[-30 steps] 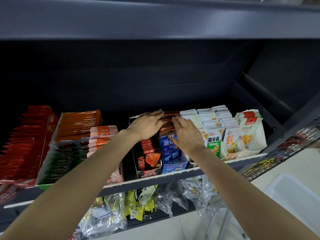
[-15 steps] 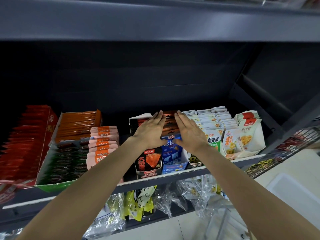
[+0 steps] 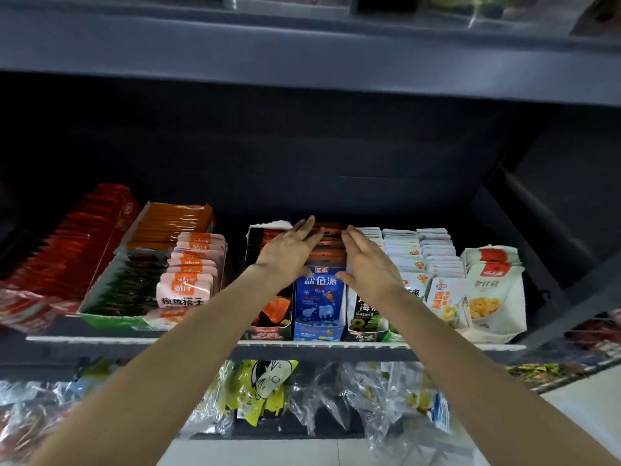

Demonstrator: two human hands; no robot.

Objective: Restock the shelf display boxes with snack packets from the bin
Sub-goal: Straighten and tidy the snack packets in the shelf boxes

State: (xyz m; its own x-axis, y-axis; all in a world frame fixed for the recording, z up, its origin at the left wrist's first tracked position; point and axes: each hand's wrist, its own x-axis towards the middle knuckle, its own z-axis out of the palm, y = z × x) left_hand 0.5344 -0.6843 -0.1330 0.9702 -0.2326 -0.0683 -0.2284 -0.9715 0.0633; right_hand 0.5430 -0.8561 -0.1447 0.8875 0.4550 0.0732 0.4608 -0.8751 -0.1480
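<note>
A dark shelf [image 3: 208, 346] carries a row of display boxes [image 3: 319, 326] packed with snack packets [image 3: 437, 250], seemingly upright.

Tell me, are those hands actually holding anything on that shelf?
No. The left hand and right hand lie open, fingers straight, flanking the row of brown packets behind the blue display box; nothing is gripped.

black display box [image 3: 268, 326] half behind left forearm; red packets [image 3: 50, 264] cut off leftward

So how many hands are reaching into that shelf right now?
2. The left hand lies with straight fingers on the left side of the row of dark packets behind the blue display box; the right hand presses the row's right side. None seems hidden.
</note>
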